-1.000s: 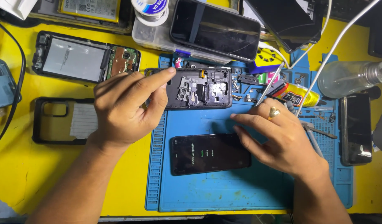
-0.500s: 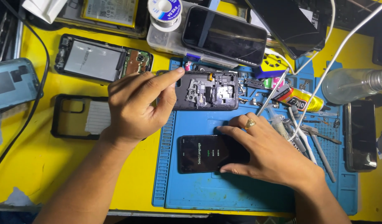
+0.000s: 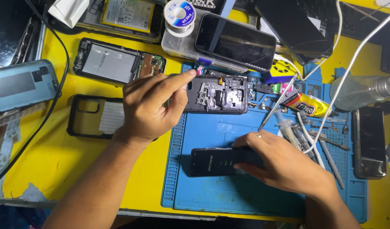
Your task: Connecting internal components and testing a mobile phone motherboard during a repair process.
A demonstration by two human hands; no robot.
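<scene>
On blue mat (image 3: 229,199), two phones (image 3: 212,161).

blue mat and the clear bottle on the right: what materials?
Blue ribbed work mat: looks like silicone or soft rubber, matte, with moulded ridges and small trays along its edges. Clear bottle lying on its side: probably plastic, possibly glass; transparent and glossy with a metallic-looking neck. The picture alone can't settle which.

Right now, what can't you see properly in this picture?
- Black phone, head view: the right hand covers its right part.
- Opened phone frame: the left hand hides its left end; the inner parts are too small.
- Blue phone back: cut off by the left edge.
- Each hand's grip: hidden underneath.
</scene>
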